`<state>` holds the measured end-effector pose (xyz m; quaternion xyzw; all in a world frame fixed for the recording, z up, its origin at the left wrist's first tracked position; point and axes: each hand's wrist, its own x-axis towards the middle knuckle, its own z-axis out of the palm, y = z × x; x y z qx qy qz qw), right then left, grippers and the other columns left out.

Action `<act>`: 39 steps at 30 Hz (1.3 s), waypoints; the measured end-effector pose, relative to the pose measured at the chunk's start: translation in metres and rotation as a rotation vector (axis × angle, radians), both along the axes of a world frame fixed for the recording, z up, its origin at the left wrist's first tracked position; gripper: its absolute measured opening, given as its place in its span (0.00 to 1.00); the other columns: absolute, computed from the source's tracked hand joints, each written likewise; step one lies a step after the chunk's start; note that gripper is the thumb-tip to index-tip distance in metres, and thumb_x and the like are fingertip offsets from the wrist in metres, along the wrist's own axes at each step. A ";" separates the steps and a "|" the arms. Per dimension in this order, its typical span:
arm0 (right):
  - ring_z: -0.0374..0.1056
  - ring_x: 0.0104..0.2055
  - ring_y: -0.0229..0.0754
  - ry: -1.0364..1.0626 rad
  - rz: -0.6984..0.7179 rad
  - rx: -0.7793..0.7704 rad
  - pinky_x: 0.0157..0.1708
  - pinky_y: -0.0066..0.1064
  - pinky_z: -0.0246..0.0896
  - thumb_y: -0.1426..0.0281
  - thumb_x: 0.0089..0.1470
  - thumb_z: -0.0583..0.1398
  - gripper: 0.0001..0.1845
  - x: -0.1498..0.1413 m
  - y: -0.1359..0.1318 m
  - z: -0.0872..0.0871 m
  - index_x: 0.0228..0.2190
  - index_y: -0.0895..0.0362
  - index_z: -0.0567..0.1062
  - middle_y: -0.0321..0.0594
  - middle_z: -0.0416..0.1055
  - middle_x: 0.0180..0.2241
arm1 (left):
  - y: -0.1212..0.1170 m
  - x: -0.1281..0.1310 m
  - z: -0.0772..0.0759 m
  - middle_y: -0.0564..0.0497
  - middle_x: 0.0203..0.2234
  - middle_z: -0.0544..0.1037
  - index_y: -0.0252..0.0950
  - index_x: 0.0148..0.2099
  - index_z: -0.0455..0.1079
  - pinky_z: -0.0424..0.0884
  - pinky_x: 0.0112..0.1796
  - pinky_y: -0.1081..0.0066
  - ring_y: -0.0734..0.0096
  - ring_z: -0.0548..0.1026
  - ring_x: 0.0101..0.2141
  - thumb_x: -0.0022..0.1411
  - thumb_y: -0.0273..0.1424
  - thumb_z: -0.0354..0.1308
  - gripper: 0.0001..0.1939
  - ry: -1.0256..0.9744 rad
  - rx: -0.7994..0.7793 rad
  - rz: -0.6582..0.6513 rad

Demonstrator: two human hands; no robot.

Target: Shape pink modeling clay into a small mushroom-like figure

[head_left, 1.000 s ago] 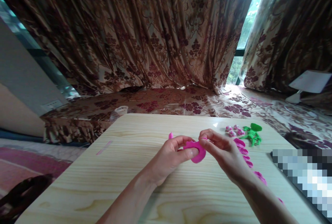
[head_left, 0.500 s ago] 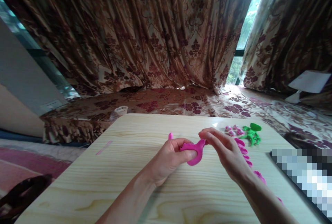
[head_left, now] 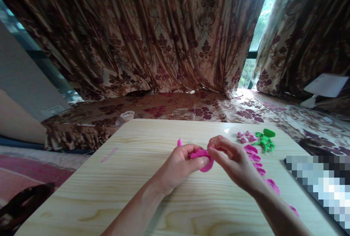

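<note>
My left hand (head_left: 179, 166) and my right hand (head_left: 232, 157) meet above the middle of a pale wooden table (head_left: 109, 192). Between them is a flat, curled piece of pink clay (head_left: 203, 157). Left thumb and fingers pinch its left side; the right fingertips pinch its upper right edge. A small pink bit (head_left: 179, 142) pokes up just behind my left hand.
A row of pink clay petals (head_left: 255, 157) runs along the table's right side. Behind them lie small pink-white pieces (head_left: 244, 136) and a green clay figure (head_left: 264, 139). A thin pink strip (head_left: 108, 154) lies at the left. A blurred object (head_left: 319, 188) covers the right corner. Patterned curtains hang behind.
My right fingers have closed in on the pink clay piece and pressed its edge toward my left hand; the piece looks more folded and sits slightly lower.
</note>
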<state>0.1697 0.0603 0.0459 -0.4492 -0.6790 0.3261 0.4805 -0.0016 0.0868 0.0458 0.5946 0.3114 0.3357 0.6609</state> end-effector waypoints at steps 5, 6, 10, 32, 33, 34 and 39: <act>0.64 0.36 0.38 0.038 0.002 -0.010 0.36 0.29 0.60 0.69 0.57 0.57 0.07 0.001 0.003 -0.001 0.28 0.56 0.71 0.36 0.67 0.33 | 0.000 0.000 -0.001 0.52 0.27 0.75 0.32 0.34 0.73 0.60 0.39 0.68 0.73 0.69 0.32 0.55 0.27 0.61 0.04 0.058 -0.002 -0.023; 0.64 0.36 0.37 0.037 0.002 -0.007 0.36 0.29 0.59 0.69 0.57 0.57 0.07 0.001 0.003 0.000 0.28 0.56 0.71 0.36 0.67 0.32 | 0.000 0.000 -0.002 0.53 0.26 0.74 0.32 0.33 0.73 0.59 0.39 0.68 0.74 0.68 0.31 0.55 0.27 0.60 0.03 0.073 0.008 -0.016; 0.65 0.36 0.37 -0.004 -0.008 -0.039 0.36 0.28 0.58 0.65 0.59 0.55 0.10 0.003 0.002 0.004 0.29 0.56 0.73 0.36 0.69 0.32 | 0.000 -0.001 -0.001 0.55 0.25 0.73 0.33 0.32 0.73 0.58 0.38 0.69 0.76 0.67 0.30 0.55 0.27 0.60 0.02 0.069 -0.005 0.009; 0.65 0.38 0.39 0.047 0.052 0.047 0.39 0.32 0.61 0.69 0.56 0.58 0.05 0.003 0.001 0.001 0.30 0.56 0.72 0.38 0.67 0.34 | 0.001 -0.005 0.000 0.51 0.31 0.76 0.33 0.38 0.76 0.59 0.39 0.73 0.74 0.67 0.34 0.56 0.31 0.62 0.08 -0.087 -0.140 0.046; 0.65 0.38 0.39 0.047 0.048 0.047 0.39 0.33 0.61 0.69 0.56 0.59 0.03 0.003 0.001 0.000 0.31 0.55 0.72 0.38 0.67 0.35 | 0.001 -0.005 0.000 0.51 0.31 0.76 0.33 0.38 0.76 0.59 0.39 0.73 0.74 0.67 0.34 0.56 0.31 0.62 0.08 -0.096 -0.144 0.046; 0.65 0.39 0.39 0.040 0.044 0.047 0.39 0.33 0.61 0.69 0.55 0.59 0.02 0.003 0.001 0.000 0.32 0.55 0.72 0.38 0.67 0.35 | 0.001 -0.004 0.001 0.51 0.31 0.77 0.33 0.38 0.76 0.59 0.39 0.73 0.74 0.68 0.34 0.56 0.32 0.62 0.08 -0.104 -0.152 0.045; 0.65 0.38 0.39 0.000 0.058 0.085 0.40 0.33 0.60 0.72 0.54 0.60 0.03 0.003 0.001 0.000 0.28 0.56 0.72 0.37 0.68 0.34 | 0.001 -0.004 0.001 0.51 0.30 0.76 0.33 0.37 0.76 0.60 0.38 0.73 0.75 0.68 0.33 0.57 0.32 0.60 0.08 -0.127 -0.164 0.035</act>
